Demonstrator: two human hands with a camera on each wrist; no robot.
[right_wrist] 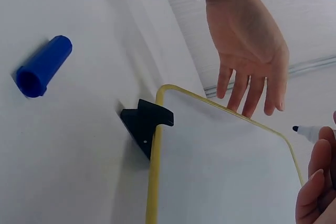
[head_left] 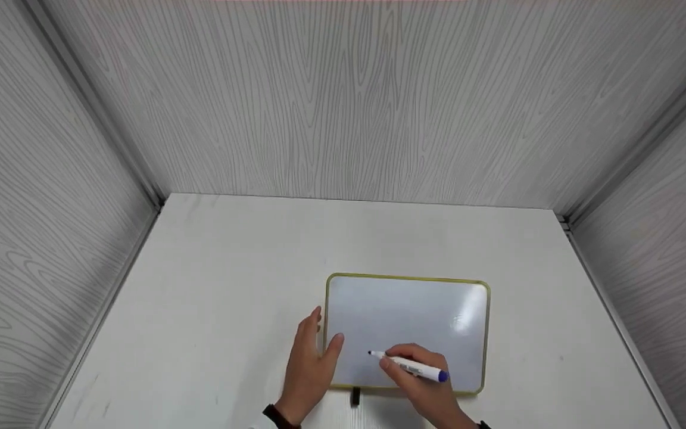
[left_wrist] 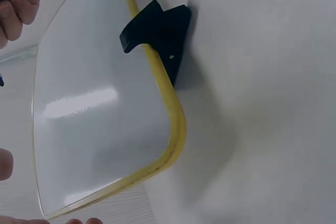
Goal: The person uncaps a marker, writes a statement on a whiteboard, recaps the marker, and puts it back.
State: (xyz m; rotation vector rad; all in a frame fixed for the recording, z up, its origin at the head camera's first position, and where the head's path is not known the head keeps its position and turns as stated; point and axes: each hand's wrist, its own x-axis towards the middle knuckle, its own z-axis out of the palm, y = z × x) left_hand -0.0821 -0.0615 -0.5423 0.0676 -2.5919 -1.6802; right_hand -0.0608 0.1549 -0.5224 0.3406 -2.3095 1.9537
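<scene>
Glossy white rectangular board with yellow frame (head_left: 408,325) on white table (head_left: 230,262). Left hand (head_left: 310,364) at board's left edge: fingers straight, thumb spread, no grip. Right hand (head_left: 429,390) pinches white, blue-ended marker (head_left: 412,366), black tip over board.

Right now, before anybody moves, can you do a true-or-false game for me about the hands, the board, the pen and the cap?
1. The right hand holds a pen over the board. True.
2. The board's rim is red. False: it is yellow.
3. A blue cap lies on the table. True.
4. The left hand is curled into a fist. False: its fingers are out straight, by the board's left edge.
5. A black clip is on the board's edge. True.
6. Big blue scribbles cover the board. False: no scribbles show on it.
</scene>
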